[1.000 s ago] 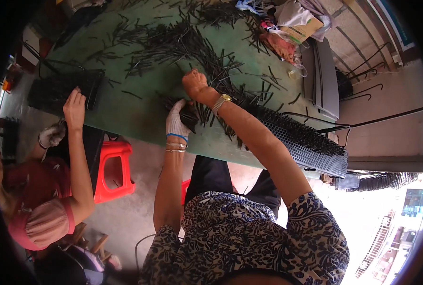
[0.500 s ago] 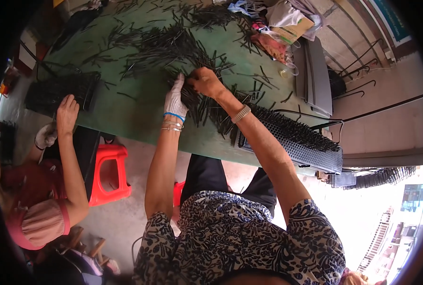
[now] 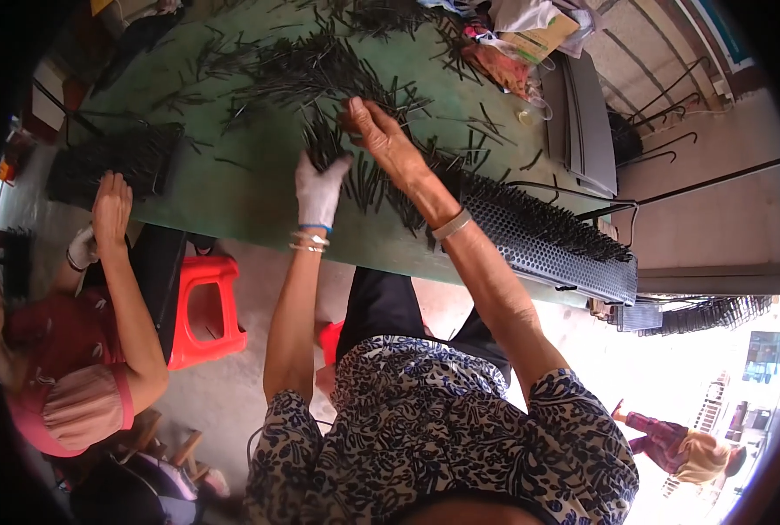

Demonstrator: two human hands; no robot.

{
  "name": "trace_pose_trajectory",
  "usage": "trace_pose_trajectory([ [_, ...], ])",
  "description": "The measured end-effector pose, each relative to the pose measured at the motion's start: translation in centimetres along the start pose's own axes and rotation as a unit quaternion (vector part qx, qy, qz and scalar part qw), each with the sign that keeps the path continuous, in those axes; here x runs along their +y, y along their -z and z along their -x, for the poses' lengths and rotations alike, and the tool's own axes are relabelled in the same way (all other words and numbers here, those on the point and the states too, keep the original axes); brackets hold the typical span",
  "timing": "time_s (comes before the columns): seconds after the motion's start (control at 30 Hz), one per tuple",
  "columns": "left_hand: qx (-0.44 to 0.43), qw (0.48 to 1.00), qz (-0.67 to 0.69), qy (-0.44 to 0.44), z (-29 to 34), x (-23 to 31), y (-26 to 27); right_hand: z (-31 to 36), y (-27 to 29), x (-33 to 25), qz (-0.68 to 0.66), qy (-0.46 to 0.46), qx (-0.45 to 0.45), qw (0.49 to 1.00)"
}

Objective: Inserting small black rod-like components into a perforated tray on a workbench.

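My left hand, in a white glove with a blue band at the wrist, closes around a bunch of thin black strips that point away from me. Just to the right of that bunch is my bare right hand, its thumb stretched out and its fingers extended beside the strips; I see nothing held in it. A band circles the right wrist. Beyond both hands lies a large loose heap of the same black strips on the green table. More strips are scattered below my right hand.
A perforated grey rack full of upright black pieces stands at the table's right edge. Grey panels and bags lie behind it. On the left, a co-worker's hands are near another black rack. A red stool stands below.
My right hand has come away from the bunch, its fingers straightening. The left hand has moved slightly nearer me and turned, still holding the strips. A person has appeared outside at the lower right.
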State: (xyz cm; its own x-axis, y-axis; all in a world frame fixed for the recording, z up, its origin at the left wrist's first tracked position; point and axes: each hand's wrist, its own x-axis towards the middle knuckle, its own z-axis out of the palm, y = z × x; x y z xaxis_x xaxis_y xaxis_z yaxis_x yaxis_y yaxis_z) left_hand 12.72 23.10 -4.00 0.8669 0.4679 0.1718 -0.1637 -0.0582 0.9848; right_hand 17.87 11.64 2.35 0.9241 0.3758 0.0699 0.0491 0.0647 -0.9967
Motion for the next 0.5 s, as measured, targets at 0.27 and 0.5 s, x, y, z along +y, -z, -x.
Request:
trace_pose_trajectory([
  [0.27, -0.037, 0.987, -0.155, -0.02, 1.3, -3.1, -0.6, 2.0, -3.7, 0.5, -0.023, -0.002, 0.081, 0.996],
  [0.5, -0.004, 0.985, -0.168, -0.042, 1.9, -3.3, -1.0, 1.3, -2.2, 3.4, 0.145, 0.026, 0.073, 0.986],
])
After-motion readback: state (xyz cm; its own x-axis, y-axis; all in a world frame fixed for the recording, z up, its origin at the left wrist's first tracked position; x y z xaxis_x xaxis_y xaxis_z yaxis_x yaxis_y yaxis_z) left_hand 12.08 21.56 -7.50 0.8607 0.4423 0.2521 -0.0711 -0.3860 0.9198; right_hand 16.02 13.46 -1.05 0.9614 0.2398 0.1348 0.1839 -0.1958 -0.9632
